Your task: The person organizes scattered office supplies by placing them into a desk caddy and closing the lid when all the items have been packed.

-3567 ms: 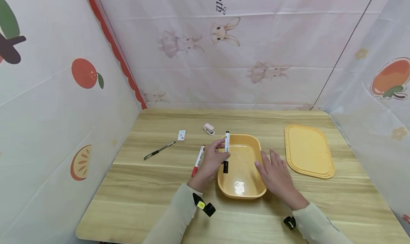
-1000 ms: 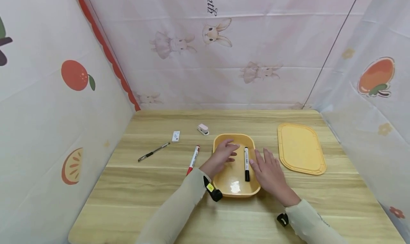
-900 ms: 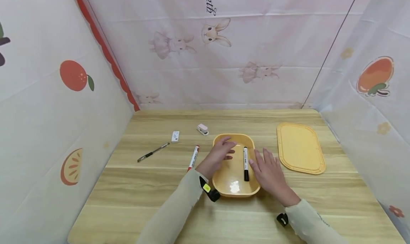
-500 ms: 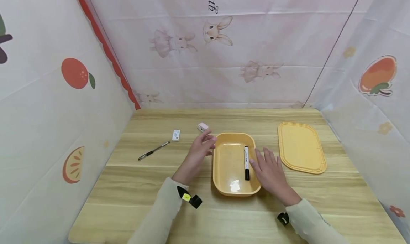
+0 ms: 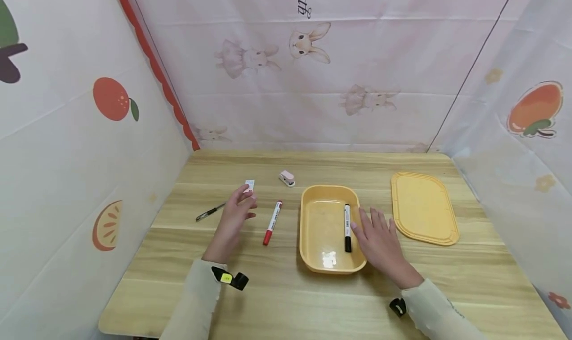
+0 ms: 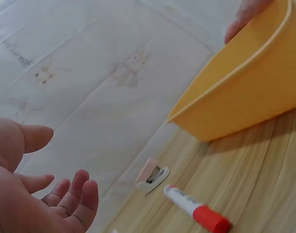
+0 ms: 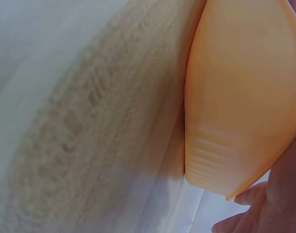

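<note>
My left hand [image 5: 233,220] hovers over the left part of the table with loosely bent fingers and holds nothing. It partly covers a black pen [image 5: 210,213] and a small white box [image 5: 250,183]. To its right lies a red marker [image 5: 273,223], also visible in the left wrist view. A yellow plastic bin [image 5: 305,231] stands at the table's middle, with a black marker [image 5: 347,228] inside along its right wall. My right hand [image 5: 381,240] rests with straight fingers on the bin's right rim.
A small pink stapler [image 5: 287,178] sits behind the bin, to its left. A flat yellow lid [image 5: 425,208] lies to the bin's right. Printed cloth walls [image 5: 313,82] border the wooden table [image 5: 277,300] at the back and sides.
The left hand held the black marker, and that marker now lies in the bin. Since then the left hand has moved left, past the red marker. The right hand has stayed at the rim.
</note>
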### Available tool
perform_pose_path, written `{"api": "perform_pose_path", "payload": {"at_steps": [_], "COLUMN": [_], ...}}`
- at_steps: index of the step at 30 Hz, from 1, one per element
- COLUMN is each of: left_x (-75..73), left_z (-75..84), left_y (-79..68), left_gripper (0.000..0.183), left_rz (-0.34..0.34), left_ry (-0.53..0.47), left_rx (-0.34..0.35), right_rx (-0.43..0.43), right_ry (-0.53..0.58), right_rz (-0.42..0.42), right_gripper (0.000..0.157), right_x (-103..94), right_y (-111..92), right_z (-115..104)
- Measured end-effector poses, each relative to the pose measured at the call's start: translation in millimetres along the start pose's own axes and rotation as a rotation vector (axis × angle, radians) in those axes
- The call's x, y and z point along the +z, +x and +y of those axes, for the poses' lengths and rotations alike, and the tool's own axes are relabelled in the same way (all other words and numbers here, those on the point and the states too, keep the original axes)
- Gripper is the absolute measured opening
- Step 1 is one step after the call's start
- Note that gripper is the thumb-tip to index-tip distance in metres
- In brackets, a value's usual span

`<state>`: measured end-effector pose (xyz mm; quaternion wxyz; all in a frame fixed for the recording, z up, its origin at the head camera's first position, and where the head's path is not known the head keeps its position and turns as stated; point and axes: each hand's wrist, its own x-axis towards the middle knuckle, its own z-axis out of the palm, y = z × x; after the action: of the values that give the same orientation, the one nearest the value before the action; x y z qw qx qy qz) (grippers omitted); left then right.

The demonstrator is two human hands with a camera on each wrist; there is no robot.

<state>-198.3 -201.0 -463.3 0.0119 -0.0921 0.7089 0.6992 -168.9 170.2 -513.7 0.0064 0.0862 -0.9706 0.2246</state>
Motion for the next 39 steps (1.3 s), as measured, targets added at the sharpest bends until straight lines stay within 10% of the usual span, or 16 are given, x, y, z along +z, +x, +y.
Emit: {"api": "perform_pose_path", "payload": {"at_steps": [6,23,39], "left_x": [-11.7,17.8,45.5], "left_z": [-6.7,-58.0,-56.4], "left_y": [5.3,20.4,13.8], "left_gripper": [0.061,0.074,0.073], "left_rz": [0.019,-0.035,-0.048], "left_ry": [0.012,0.252,0.565], "left_rx": [-0.017,-0.11,-0.103], "right_rx": [0.006,0.009,0.004], "right_ry": [-0.002,-0.001,-0.004], "right_rz": [-0.01,-0.012,0.004], "right_gripper": [0.073,0.071,0.071], "right_x": [0.4,-1.7,-1.7], "right_y": [2,2,1], "right_z": [2,-1,-3]}}
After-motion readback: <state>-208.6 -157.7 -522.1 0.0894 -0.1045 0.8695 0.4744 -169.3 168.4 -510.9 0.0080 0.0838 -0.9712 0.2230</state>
